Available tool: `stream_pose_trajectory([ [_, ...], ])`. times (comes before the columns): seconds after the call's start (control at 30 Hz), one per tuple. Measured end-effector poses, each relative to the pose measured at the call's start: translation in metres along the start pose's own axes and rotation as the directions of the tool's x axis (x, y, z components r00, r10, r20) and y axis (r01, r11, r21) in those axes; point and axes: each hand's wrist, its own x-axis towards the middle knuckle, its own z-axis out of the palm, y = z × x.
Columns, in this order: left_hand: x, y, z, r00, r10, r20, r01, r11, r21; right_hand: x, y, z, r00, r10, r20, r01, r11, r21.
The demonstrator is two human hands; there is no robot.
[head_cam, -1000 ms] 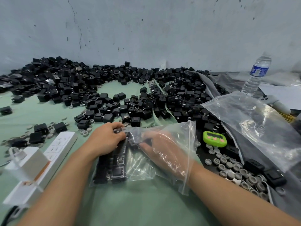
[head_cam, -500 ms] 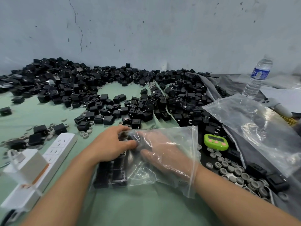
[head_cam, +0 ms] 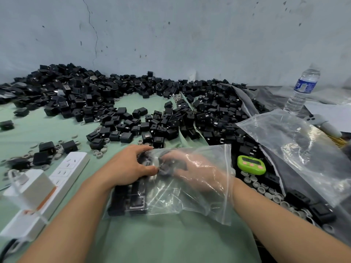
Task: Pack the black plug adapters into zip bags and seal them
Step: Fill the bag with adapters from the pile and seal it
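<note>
A clear zip bag (head_cam: 190, 202) lies on the green table in front of me, its mouth toward the right. My right hand (head_cam: 197, 173) is inside the bag up to the wrist, fingers curled on a black plug adapter (head_cam: 167, 168). My left hand (head_cam: 129, 166) rests on the bag's left part from outside, thumb and fingers pinching the plastic over the adapters. Several black adapters (head_cam: 133, 200) are stacked in rows inside the bag under my left wrist. A big heap of loose black adapters (head_cam: 152, 114) covers the far table.
A white power strip (head_cam: 62, 179) with a white charger (head_cam: 26, 188) lies at the left. A green timer (head_cam: 251, 165), grey rings (head_cam: 266, 188) and a pile of clear bags (head_cam: 296, 149) lie at the right. A water bottle (head_cam: 302, 90) stands far right.
My right hand has pushed a little deeper into the bag toward my left hand. The left thumb has closed over the plastic. The bag shifted slightly.
</note>
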Motion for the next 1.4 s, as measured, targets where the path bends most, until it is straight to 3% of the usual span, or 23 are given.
stream_pose_trajectory([
  [0.07, 0.001, -0.001, 0.000, 1.000, 0.009, 0.004, -0.009, 1.000, 0.016, -0.001, 0.002, -0.001, 0.999, -0.023, 0.040, 0.022, 0.999, 0.031],
  [0.13, 0.001, -0.001, -0.001, 1.000, 0.000, 0.022, 0.000, 1.000, -0.025, -0.003, 0.004, -0.004, 1.000, -0.009, -0.021, 0.011, 0.993, 0.117],
  [0.23, 0.001, -0.001, -0.002, 0.999, -0.002, 0.042, 0.004, 0.999, -0.048, -0.008, 0.000, -0.016, 0.991, 0.119, -0.063, -0.061, 0.813, 0.579],
  [0.33, 0.000, 0.000, -0.002, 0.999, 0.001, 0.042, 0.000, 0.999, -0.036, -0.009, -0.015, -0.020, 0.994, -0.022, 0.105, -0.053, 0.755, 0.654],
  [0.43, -0.002, 0.001, -0.004, 0.998, 0.011, 0.057, -0.010, 1.000, -0.020, -0.016, -0.025, -0.009, 0.993, -0.099, 0.068, 0.019, 0.694, 0.720],
  [0.6, -0.004, 0.004, -0.008, 0.995, 0.014, 0.094, -0.016, 1.000, 0.022, -0.024, -0.033, 0.009, 0.986, 0.021, -0.166, 0.108, 0.680, 0.725],
  [0.7, -0.004, 0.005, -0.008, 0.995, 0.018, 0.100, -0.023, 0.998, 0.050, -0.016, -0.029, 0.007, 0.996, 0.022, -0.083, 0.039, 0.742, 0.669],
  [0.83, -0.004, 0.004, -0.006, 0.997, 0.024, 0.076, -0.027, 0.999, 0.046, -0.010, -0.028, 0.013, 0.991, 0.100, -0.090, 0.005, 0.638, 0.770],
  [0.93, -0.003, 0.003, -0.004, 0.998, 0.026, 0.060, -0.030, 0.997, 0.065, 0.000, -0.019, 0.025, 0.985, 0.102, -0.141, 0.041, 0.652, 0.757],
  [1.17, -0.003, 0.003, -0.003, 0.998, 0.019, 0.057, -0.025, 0.995, 0.100, 0.011, -0.010, 0.022, 0.998, 0.061, 0.008, -0.046, 0.643, 0.764],
  [1.27, -0.003, 0.002, -0.003, 0.998, 0.017, 0.054, -0.022, 0.995, 0.100, 0.009, -0.010, 0.021, 0.999, 0.049, -0.020, -0.024, 0.763, 0.646],
  [1.4, -0.003, 0.001, -0.002, 0.999, 0.022, 0.032, -0.025, 0.996, 0.088, 0.005, -0.010, 0.027, 0.980, 0.094, -0.174, 0.056, 0.711, 0.701],
])
